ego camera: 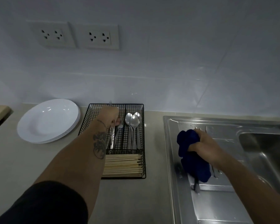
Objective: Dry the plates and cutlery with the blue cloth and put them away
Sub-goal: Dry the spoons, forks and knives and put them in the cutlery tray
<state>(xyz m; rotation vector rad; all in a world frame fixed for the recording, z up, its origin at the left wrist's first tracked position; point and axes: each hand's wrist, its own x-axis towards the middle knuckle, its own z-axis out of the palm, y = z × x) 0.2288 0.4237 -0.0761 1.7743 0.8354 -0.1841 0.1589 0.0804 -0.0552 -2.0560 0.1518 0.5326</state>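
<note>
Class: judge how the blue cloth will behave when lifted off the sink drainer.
The blue cloth bunched in the right hand looks floppy, so it would likely sag. It probably weighs little, though it may be damp.

— What sort of room is this?
— A home kitchen. A steel sink point(263, 152) lies just right of the right hand point(204, 147), a wire cutlery basket point(142, 139) sits under the left hand point(110, 117), and white plates point(47, 122) are stacked left of it, below tiled-wall sockets point(74, 36).

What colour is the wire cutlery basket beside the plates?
Black, a wire mesh basket, seen clearly in the head view.
</note>
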